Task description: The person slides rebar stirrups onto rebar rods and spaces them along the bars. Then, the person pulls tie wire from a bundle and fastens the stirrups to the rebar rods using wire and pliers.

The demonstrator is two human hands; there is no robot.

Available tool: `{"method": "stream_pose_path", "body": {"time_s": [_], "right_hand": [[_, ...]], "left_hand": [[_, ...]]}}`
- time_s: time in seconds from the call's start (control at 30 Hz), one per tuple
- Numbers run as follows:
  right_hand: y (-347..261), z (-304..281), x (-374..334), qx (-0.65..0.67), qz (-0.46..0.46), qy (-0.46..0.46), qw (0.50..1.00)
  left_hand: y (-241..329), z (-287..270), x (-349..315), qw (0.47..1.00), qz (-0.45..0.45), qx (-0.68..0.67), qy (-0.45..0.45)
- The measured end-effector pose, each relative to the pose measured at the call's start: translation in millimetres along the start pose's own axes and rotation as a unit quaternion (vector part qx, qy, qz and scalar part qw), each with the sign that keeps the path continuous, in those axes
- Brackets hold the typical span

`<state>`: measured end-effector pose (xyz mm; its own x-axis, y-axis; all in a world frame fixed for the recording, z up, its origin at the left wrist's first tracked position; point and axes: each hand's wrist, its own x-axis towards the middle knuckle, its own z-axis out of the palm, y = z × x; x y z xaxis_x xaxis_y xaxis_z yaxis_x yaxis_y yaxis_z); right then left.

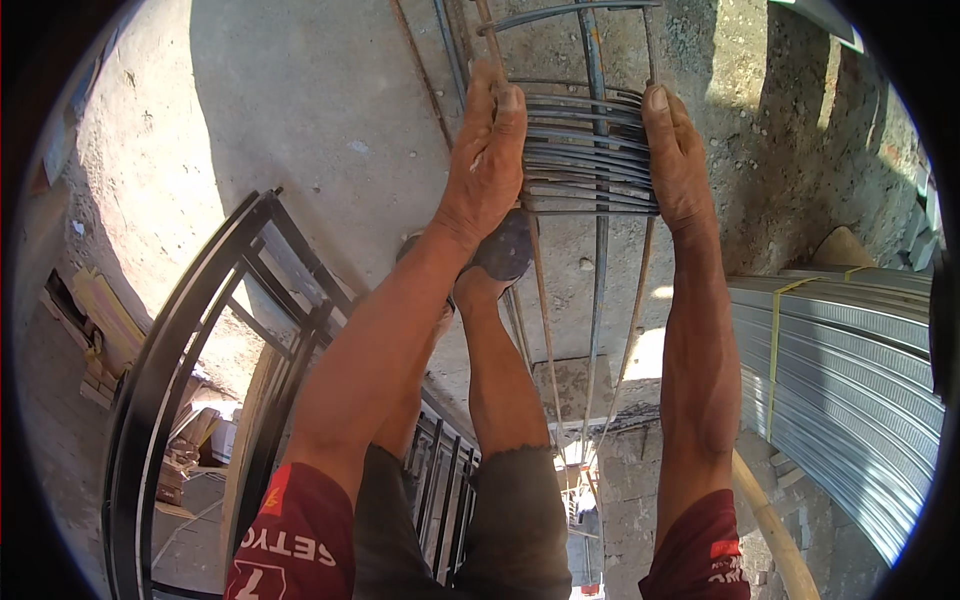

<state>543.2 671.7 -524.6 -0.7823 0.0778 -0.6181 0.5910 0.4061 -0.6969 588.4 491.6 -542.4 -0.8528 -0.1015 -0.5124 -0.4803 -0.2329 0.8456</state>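
Note:
A row of rebar stirrups (575,163), bent from thin dark steel, sits close together around long steel rods (600,250). My left hand (488,150) grips the left side of the stirrups, its thumb along the top corner. On the opposite side my right hand (678,155) presses in, with the thumb up and the other fingers partly hidden behind the edge. Farther along the rods, a single stirrup (570,13) stands apart from the group. The rods run from the top of the view down between my arms.
A black metal frame (150,400) leans at the left, near scraps of wood (108,310). Long ribbed metal profiles (850,335), bound with a yellow strap (775,360), lie at the right. Below them is a pale pole (775,530). My sandalled foot (505,250) rests beside the rods.

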Motion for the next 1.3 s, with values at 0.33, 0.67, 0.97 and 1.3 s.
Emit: {"method": "stream_pose_path", "body": {"time_s": [0.33, 0.67, 0.97, 1.3], "right_hand": [[78, -15, -93, 0.032, -0.010, -0.003, 0.999], [184, -38, -227, 0.034, 0.126, -0.008, 0.991], [219, -62, -278, -0.189, 0.271, -0.117, 0.936], [-56, 3, 35, 0.096, -0.047, 0.067, 0.992]], "left_hand": [[-39, 36, -120, 0.984, -0.117, 0.137, -0.018], [-115, 25, -232, 0.922, -0.282, 0.170, -0.206], [-100, 8, -194, 0.574, -0.261, 0.499, -0.595], [24, -14, 74, 0.993, -0.031, -0.050, 0.101]]}}
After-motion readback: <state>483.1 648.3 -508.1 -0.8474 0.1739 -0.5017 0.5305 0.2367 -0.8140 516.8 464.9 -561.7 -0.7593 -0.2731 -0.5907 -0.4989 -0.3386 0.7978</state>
